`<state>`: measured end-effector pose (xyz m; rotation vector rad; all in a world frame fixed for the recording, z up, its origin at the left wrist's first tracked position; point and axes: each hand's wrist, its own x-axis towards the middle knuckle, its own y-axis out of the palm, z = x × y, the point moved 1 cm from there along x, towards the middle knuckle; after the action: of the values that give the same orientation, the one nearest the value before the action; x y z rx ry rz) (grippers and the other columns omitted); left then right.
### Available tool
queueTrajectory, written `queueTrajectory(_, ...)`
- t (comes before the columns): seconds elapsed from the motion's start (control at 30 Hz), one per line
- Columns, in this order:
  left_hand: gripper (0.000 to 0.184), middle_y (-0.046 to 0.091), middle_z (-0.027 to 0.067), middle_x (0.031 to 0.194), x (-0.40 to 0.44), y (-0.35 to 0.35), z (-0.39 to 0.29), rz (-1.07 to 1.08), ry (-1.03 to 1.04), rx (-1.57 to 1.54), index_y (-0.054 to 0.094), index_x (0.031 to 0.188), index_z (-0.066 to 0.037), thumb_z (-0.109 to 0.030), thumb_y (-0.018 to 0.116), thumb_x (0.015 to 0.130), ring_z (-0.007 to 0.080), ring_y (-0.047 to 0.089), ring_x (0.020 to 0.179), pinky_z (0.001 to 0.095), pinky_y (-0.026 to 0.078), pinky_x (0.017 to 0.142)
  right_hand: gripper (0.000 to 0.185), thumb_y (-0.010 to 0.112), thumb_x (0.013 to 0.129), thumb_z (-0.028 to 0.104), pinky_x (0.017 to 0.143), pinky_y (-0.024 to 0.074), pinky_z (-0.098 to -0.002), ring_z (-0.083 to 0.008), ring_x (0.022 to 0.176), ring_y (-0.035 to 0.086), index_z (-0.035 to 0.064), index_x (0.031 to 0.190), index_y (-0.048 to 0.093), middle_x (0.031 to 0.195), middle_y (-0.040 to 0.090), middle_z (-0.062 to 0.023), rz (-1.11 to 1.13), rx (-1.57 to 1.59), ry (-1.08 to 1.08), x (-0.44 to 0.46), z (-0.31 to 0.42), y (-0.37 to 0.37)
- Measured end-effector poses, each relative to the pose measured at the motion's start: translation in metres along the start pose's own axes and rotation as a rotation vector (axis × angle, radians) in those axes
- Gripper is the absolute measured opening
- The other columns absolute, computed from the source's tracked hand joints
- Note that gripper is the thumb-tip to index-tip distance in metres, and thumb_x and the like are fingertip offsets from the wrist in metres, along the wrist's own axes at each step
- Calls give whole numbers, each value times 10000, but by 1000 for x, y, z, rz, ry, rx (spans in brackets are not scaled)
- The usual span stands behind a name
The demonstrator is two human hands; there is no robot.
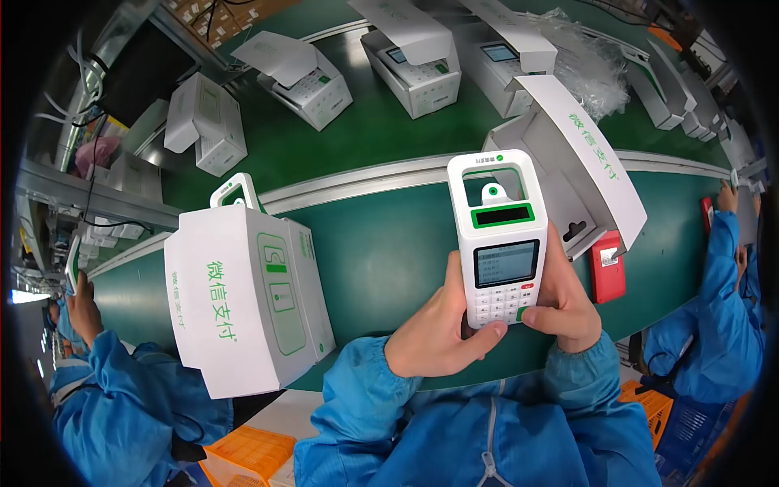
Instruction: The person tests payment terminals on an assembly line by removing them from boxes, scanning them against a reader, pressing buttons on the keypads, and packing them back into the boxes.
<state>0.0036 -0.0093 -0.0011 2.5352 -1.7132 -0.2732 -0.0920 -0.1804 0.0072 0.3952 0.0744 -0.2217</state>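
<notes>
Green benchtop (365,260) runs beneath both hands, and past a metal rail (357,185) beyond them lies a second green surface (235,170). The left hand (434,337) holds the terminal (499,243) from its left side, thumb at the bottom edge of the keypad. The right hand (568,304) is closed around the other side, its thumb at the green key (523,314). Between the two hands, the terminal has its screen (505,264) lit and its open frame end pointing away from them.

Just beyond the right hand sits an open white box (584,162), lid raised; a red device (608,268) lies to the right of that hand, by the box. Well to the left of the left hand stands a larger-looking white carton (243,300), a white frame (234,193) showing behind it. Farther out from both hands, across the rail, is a row of boxes (304,93), several with terminals inside, and clear plastic wrap (580,61). Co-workers in blue sleeves are at either side, apart from these hands.
</notes>
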Motion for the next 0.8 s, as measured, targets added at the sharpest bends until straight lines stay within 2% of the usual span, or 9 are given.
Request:
queueTrajectory(0.3,714,578,213,1236,8,8,3,-41,1,-67,118,1518,-38,-49,611,1002,182,685,724,304,573,547,1190,486,638,-63,1233,335,-403,-258,1533,384,49,1687,-64,1624,373,-134,9,28,42,-4,2,-7)
queueTrajectory(0.4,716,586,214,1214,9,9,2,-26,-49,-100,109,1521,-40,-61,607,1007,175,673,710,299,566,543,1162,415,705,-141,1237,270,-393,-255,1593,228,102,1688,-157,1730,136,-153,215,16,1,-7,-2,-24)
queueTrajectory(0.5,720,592,210,1201,11,13,5,-24,-84,-143,93,1532,-42,-78,595,1016,172,653,678,305,557,556,1166,423,708,-141,1239,272,-399,-262,1594,234,105,1688,-160,1731,138,-152,179,52,11,-7,-1,-23)
queueTrajectory(0.57,719,595,202,1198,9,16,2,-20,-97,-210,81,1539,-43,-90,582,1025,175,636,648,312,553,570,1162,454,701,-117,1237,299,-401,-267,1561,317,98,1693,-112,1698,219,-151,124,70,26,-12,5,-23)
queueTrajectory(0.6,685,619,191,1153,9,21,6,-26,-28,-201,95,1549,-60,-220,550,1063,174,606,607,289,518,566,1166,485,695,-88,1230,321,-397,-263,1538,366,92,1693,-89,1669,288,-147,74,74,31,-18,10,-20)
queueTrajectory(0.67,650,637,184,1077,9,16,6,-27,27,-240,131,1548,-69,-312,510,1079,160,583,579,267,484,538,1149,544,690,-37,1233,331,-391,-256,1493,448,56,1689,-17,1610,407,-154,17,108,7,-33,21,-17)
queueTrajectory(0.7,640,645,180,1038,9,13,8,-31,54,-261,149,1548,-74,-359,490,1088,153,571,565,256,467,524,1161,616,673,16,1198,409,-451,-342,1412,545,16,1675,31,1559,469,-196,-32,142,-23,-46,19,-24)
queueTrajectory(0.73,626,649,166,911,13,9,8,-117,66,-238,235,1529,-74,-468,446,1091,135,541,531,240,413,492,1165,650,671,56,1139,468,-509,-400,1347,588,0,1667,50,1529,491,-240,-52,256,8,-61,32,-21)
queueTrajectory(0.8,486,643,129,773,25,11,3,-264,72,-73,409,1434,-62,-389,512,1090,127,539,498,254,398,464,1145,689,680,126,967,578,-598,-490,1162,675,-31,1649,101,1463,525,-324,-85,505,-6,-89,41,-29)
